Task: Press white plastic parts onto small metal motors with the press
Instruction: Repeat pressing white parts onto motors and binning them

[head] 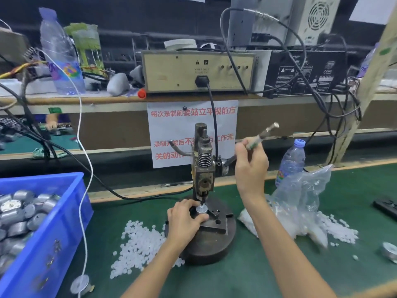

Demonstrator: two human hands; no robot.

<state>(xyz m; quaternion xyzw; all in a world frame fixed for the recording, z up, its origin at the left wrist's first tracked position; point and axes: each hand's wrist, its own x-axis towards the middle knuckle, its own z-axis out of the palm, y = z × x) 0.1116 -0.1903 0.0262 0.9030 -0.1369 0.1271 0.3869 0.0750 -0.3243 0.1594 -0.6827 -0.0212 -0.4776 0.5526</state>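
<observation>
**Green Bench, Well Loaded**

A green-topped bench carried the press at its centre. A blue crate of motors stood at nine o'clock. Loose white parts lay at eight, a clear bag at three and a water bottle at two.

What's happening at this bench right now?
A person is working a small hand press. The left hand holds a small metal motor on the press base, right under the ram; the right hand grips the lever, which points up and to the right. Loose white plastic parts lie on the green mat, more sit in a clear bag, and a blue bin at the left holds more motors.
</observation>
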